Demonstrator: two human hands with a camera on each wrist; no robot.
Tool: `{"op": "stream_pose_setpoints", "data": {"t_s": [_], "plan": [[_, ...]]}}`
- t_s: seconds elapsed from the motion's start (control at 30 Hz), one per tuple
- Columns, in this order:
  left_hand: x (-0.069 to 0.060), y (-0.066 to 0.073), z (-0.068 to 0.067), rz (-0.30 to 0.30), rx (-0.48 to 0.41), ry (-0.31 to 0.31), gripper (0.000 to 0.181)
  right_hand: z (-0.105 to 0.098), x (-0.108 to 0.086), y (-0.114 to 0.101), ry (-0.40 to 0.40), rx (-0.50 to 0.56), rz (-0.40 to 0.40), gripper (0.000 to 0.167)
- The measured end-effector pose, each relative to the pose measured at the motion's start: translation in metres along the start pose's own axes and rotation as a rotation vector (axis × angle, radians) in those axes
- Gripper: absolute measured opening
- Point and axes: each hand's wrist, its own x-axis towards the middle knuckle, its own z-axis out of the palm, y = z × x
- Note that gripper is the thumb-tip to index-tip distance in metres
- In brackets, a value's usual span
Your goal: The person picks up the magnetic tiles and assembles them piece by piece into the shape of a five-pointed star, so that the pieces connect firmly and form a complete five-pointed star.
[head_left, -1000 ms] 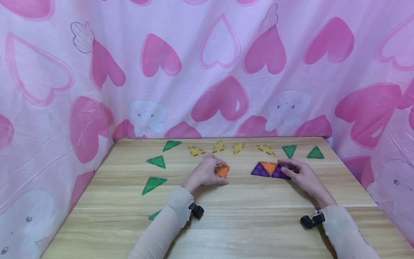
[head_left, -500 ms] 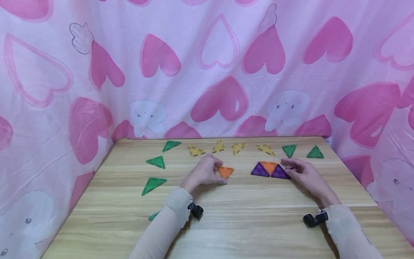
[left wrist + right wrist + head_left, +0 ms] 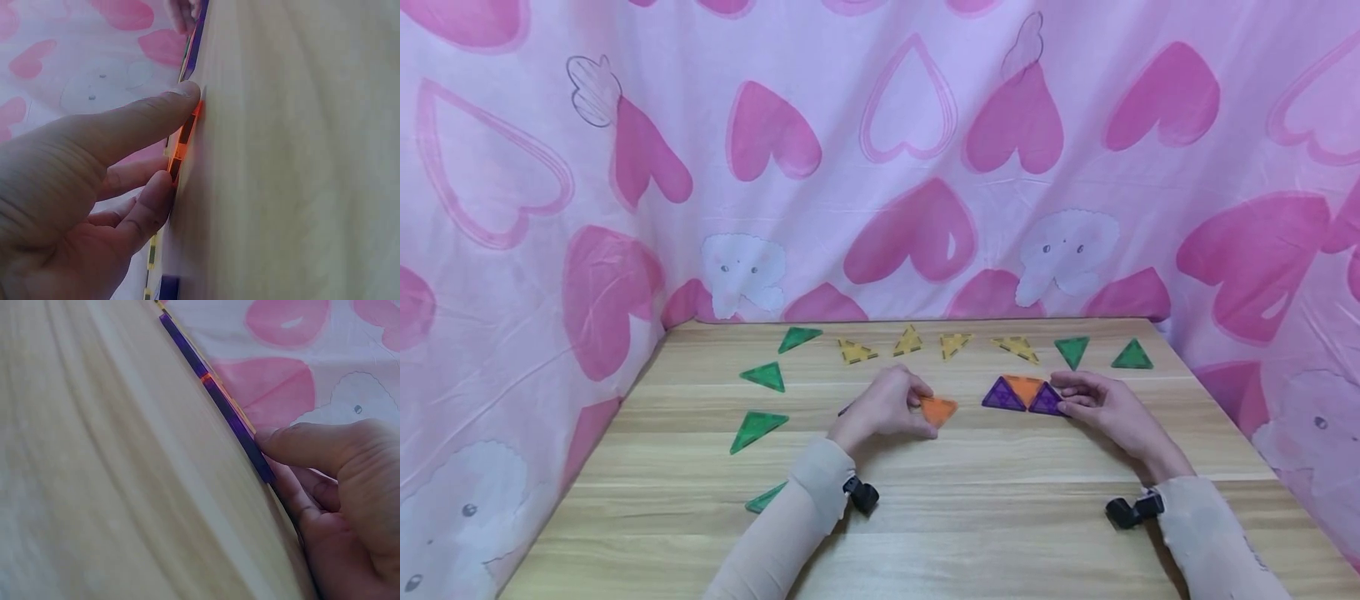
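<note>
1. Orange marks the work from where I stand. By the head view, the person's left grip (image 3: 883, 407) pinches an orange tile (image 3: 938, 410) between thumb and fingers. This triangle juts out on the right of the hand, a corner toward the person; I can pick out no clear long axis. Off to its right, across a gap on the table (image 3: 970, 492), is a row running left to right: left purple tile (image 3: 1003, 395), middle orange tile (image 3: 1022, 386), right purple tile (image 3: 1046, 399). So the pinched piece lies left of the row and slightly nearer the person. The right grip (image 3: 1105, 408) is the nearer hand to that row, holding its right end. Yellow tiles (image 3: 907, 341) and green tiles (image 3: 763, 377) lie farther off, before a pink curtain (image 3: 850, 200).

2. From the left wrist, the orange tile appears almost edge-on between thumb and fingertips; whether it touches the table, I can't tell. Beyond the thumb runs a purple edge, with part of the right grip past it.

3. At the right wrist, the row shows as a thin slanting line. Thumb and fingers close about its near end; how firmly, I can't say.
</note>
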Motion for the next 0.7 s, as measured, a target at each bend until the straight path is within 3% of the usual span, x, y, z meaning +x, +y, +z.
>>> {"op": "stream_pose_setpoints", "data": {"t_s": [0.37,0.5,0.7], "plan": [[0.005,0.018,0.023,0.044,0.016,0.005,0.063,0.009,0.004,-0.001,0.031,-0.070,-0.085,0.049],[0.007,0.025,0.033,0.070,0.033,0.023,0.063,0.011,0.005,-0.003,0.036,-0.089,-0.072,0.052],[0.010,0.035,0.046,0.045,-0.043,0.051,0.065,0.012,0.006,-0.004,0.068,-0.105,-0.041,0.053]]}}
